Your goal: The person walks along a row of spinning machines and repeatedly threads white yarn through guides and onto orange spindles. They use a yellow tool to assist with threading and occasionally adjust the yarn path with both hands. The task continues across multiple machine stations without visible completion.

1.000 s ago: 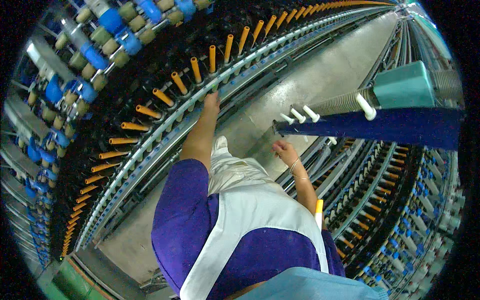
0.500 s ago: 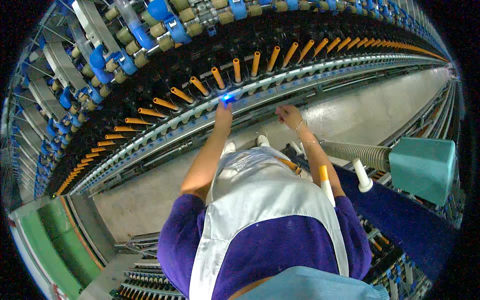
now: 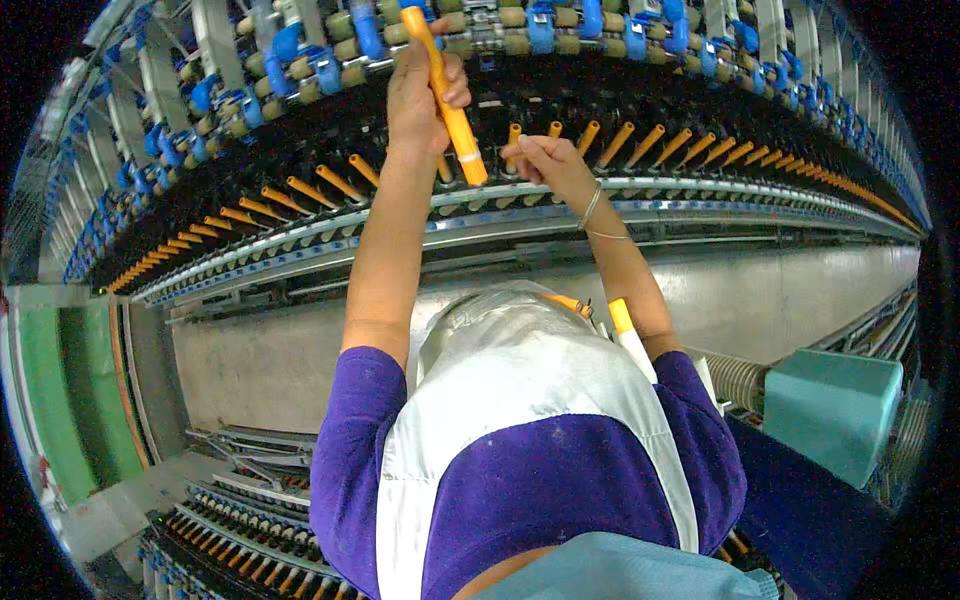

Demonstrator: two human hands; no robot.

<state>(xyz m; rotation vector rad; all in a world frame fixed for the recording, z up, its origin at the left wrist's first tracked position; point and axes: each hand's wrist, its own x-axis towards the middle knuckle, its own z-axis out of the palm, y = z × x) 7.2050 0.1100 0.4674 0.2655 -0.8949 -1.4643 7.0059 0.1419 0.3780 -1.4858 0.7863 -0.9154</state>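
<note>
An orange bobbin tube (image 3: 457,127) with a narrow white band near its lower end is gripped in my left hand (image 3: 418,105). It is held tilted in front of the rollers of a spinning frame, above the row of spindles. To its right, my right hand (image 3: 550,163) has its thumb and fingers pinched together beside an upright orange bobbin (image 3: 514,134) in the row. Whether the fingertips touch that bobbin or hold a thread is too small to tell. More orange bobbins (image 3: 340,184) stand along the rail (image 3: 480,197) on both sides.
Blue-and-tan roller units (image 3: 365,45) run along the top of the machine. Below the rail lies a grey floor aisle (image 3: 270,365). A teal box (image 3: 832,415) with a ribbed hose (image 3: 735,378) stands at right. Another bobbin row (image 3: 225,548) is behind me at lower left.
My left hand has risen from the rail and now holds an orange bobbin tube. My right hand has moved up and left to the bobbin row. The view has shifted.
</note>
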